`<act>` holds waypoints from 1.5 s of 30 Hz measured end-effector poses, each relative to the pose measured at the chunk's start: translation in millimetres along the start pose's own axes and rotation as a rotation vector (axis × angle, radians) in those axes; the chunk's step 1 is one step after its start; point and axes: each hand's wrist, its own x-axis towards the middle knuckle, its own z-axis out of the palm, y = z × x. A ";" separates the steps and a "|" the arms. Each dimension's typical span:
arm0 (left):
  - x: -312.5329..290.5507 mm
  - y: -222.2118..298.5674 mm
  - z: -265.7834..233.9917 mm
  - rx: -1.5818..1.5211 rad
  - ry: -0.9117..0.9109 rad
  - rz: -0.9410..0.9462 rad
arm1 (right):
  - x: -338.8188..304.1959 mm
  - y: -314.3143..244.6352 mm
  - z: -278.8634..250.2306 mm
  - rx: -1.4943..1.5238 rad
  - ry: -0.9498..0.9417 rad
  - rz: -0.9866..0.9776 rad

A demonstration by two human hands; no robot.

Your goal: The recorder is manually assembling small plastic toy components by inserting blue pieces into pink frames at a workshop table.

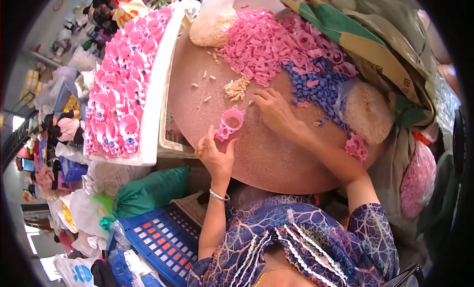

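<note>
Between thumb and fingers, my left hand (213, 153) holds a pink plastic part (232, 120) with a round cup-like ring and a small figure-shaped end, over the near left of the round table. My right hand (270, 109) is closed, fingertips down on the table, pinching a small cream piece (251, 102). Just left of those fingertips lies a little heap of cream pieces (237, 89). Beyond the hand spreads a large pile of small pink parts (256, 45). A pile of small blue parts (320, 87) lies to its right.
At left, a white tray (162, 84) holds rows of pink parts with blue bits. Clear bags of cream pieces (368, 114) rest on the table's right and far left. A pink part (356, 147) lies near the right edge. A blue basket (158, 242) stands below left.
</note>
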 end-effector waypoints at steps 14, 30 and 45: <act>-4.0 27.3 8.4 -0.136 -0.210 0.039 | -47.5 11.1 -47.7 0.238 -0.023 0.494; 2.4 31.0 4.9 -0.337 -0.094 -0.035 | -32.9 -37.5 -34.7 0.902 -0.028 0.706; -9.8 30.1 -0.7 -0.446 -0.032 0.082 | -32.8 -51.0 -12.9 0.091 0.115 -0.161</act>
